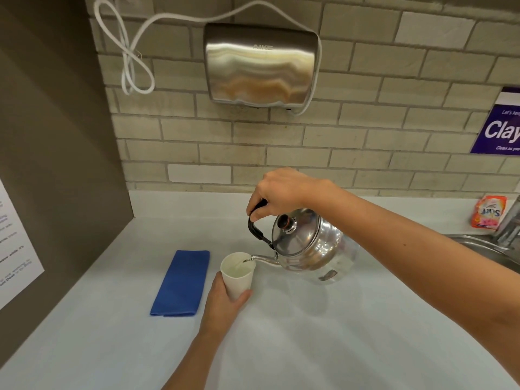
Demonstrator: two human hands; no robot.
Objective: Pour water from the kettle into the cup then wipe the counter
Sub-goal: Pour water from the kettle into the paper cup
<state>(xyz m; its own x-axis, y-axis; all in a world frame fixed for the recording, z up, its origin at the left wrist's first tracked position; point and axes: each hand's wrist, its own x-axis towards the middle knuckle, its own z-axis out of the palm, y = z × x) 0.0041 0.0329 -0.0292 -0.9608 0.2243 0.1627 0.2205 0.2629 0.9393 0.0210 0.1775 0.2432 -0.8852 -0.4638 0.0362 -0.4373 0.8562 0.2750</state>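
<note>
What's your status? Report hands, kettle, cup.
Right hand tipping kettle by its handle, spout over cup. Left hand holding cup. Cloth folded left of cup, untouched. Nothing in the way.

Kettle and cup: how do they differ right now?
The kettle is shiny metal with a lid and a black handle; the cup is plain white, open-topped and has no handle. The kettle is tipped steeply towards the cup, spout down over its rim; the cup leans only slightly. The right hand grips the kettle from above by the handle; the left hand wraps the cup's lower side. The kettle looks much bigger. Both are held in a hand.
</note>
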